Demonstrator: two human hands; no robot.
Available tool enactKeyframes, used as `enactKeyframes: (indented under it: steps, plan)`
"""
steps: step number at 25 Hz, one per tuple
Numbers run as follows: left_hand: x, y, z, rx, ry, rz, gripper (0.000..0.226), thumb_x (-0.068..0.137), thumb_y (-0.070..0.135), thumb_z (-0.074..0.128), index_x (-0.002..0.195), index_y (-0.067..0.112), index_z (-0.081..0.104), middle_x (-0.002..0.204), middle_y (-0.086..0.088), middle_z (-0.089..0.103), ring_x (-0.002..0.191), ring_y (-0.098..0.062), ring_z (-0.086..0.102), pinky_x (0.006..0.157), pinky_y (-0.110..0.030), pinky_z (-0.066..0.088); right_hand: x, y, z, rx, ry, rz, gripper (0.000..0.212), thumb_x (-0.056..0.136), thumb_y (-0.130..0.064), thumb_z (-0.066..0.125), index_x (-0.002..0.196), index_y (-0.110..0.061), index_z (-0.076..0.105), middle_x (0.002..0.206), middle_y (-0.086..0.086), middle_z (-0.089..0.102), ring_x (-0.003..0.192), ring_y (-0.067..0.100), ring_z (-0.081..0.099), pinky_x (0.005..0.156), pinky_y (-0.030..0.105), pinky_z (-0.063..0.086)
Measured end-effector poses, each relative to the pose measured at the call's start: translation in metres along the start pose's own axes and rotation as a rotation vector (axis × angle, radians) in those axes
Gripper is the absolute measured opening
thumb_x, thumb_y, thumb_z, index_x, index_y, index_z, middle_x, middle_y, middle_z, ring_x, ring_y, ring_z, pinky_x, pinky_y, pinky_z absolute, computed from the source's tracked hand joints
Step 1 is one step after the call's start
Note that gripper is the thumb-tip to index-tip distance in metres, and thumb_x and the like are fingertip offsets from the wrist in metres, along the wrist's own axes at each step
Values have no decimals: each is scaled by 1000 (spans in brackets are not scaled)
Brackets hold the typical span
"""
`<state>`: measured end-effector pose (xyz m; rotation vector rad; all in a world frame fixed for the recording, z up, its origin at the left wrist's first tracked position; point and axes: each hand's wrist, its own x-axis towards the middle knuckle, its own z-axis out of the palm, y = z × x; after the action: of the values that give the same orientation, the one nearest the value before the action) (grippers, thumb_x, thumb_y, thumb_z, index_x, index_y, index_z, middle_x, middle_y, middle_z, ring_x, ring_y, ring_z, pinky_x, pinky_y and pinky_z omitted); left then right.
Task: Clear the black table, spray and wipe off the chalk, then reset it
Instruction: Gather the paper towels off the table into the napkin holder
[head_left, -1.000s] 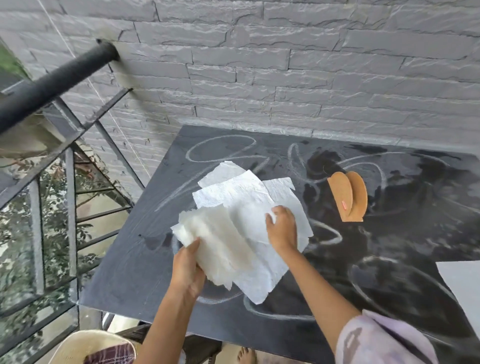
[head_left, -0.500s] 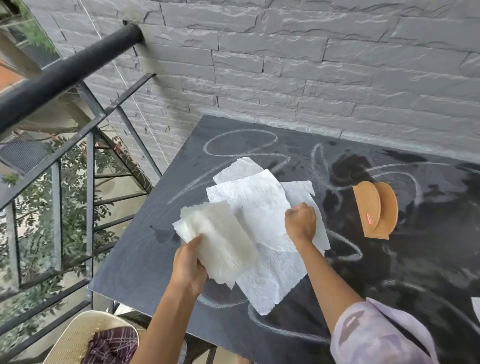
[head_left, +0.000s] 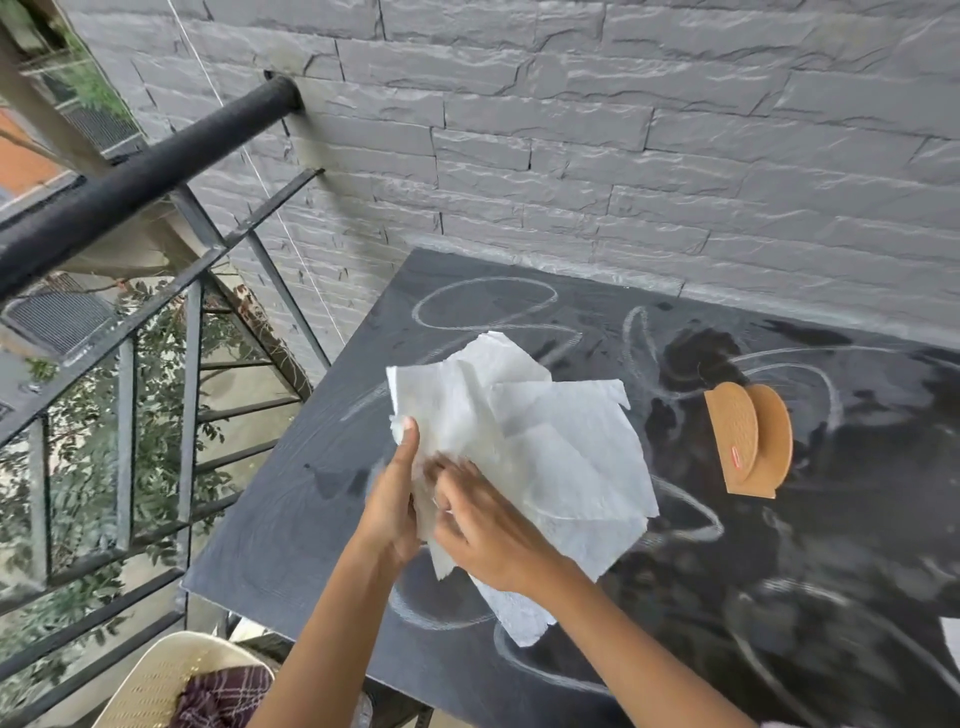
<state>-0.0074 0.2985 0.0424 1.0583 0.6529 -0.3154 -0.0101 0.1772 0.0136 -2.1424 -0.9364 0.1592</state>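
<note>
Nearest: both hands close together over counter (head_left: 291, 519), left of wooden holder (head_left: 748, 447). Left hand (head_left: 392, 499) grips white paper sheets (head_left: 545, 441), thumb up; right hand (head_left: 488, 535) pinches same bunch. Sheets crumpled, fanning toward holder, not reaching it. Chalk loops (head_left: 418, 312) beyond.

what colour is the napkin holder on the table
The napkin holder is tan-orange with a small red mark, clearest in the head view.

The left hand (head_left: 392, 499) and right hand (head_left: 488, 535) hold white paper towels (head_left: 561, 447) over the black worktop (head_left: 291, 545). A brown holder (head_left: 748, 447) stands at three o'clock.
</note>
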Motion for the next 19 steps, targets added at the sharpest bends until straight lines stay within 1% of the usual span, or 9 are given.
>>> enactKeyframes:
  steps: [2,3,5,7,10,12,14,16,19]
  plan:
    - [0,-4,1,65,74,76,47,97,36,45,101,-8,63,76,-13,72,69,-22,70,61,-28,56,-3,4,-3,39,9,42,17,92,-29,38,87,-14,35,131,15,50,128,22,40,110,31,27]
    - [1,-5,2,84,128,107,37,98,25,45,104,-9,60,71,-11,70,62,-21,68,53,-26,54,-4,10,-6,78,79,106,25,91,-37,40,89,-12,41,121,13,56,118,22,47,100,30,36]
    - [3,-5,2,69,187,128,31,97,15,45,115,-7,56,83,-11,68,72,-23,66,55,-30,52,-8,45,-11,94,383,351,30,90,-40,49,97,-11,51,105,8,60,100,22,53,85,31,42]
    - [5,-5,2,48,217,128,31,97,15,46,120,-4,54,93,-11,66,81,-26,64,61,-33,51,-19,94,-23,-76,603,748,31,89,-27,58,107,-3,53,108,14,58,103,29,51,86,36,40]
    - [5,-5,6,57,234,132,30,96,16,47,118,-2,56,92,-10,66,80,-25,63,59,-32,49,-41,144,-41,-389,533,1151,40,89,-27,61,112,3,49,115,20,53,107,34,48,87,42,42]
    - [6,-4,9,74,243,122,27,96,18,47,114,0,57,87,-9,65,75,-26,62,50,-28,47,-44,160,-45,-395,494,1224,38,88,-25,62,110,3,49,115,21,53,107,35,49,87,45,42]
    - [9,-2,11,77,262,117,24,96,19,47,109,2,58,83,-8,63,71,-26,60,45,-26,46,-38,172,-48,-230,535,1268,31,86,-17,65,105,3,53,110,22,58,104,39,54,86,48,44]
    - [12,1,10,53,278,122,20,95,17,48,103,3,59,84,-8,64,73,-24,62,53,-29,48,-31,175,-55,-4,581,1315,18,83,-12,62,94,2,62,99,20,65,96,38,60,79,42,49]
    - [20,6,11,12,307,124,14,94,16,50,95,6,60,87,-8,65,76,-23,62,63,-32,49,-18,153,-76,261,718,1271,16,82,-16,60,90,-4,67,96,15,68,86,30,59,70,28,42]
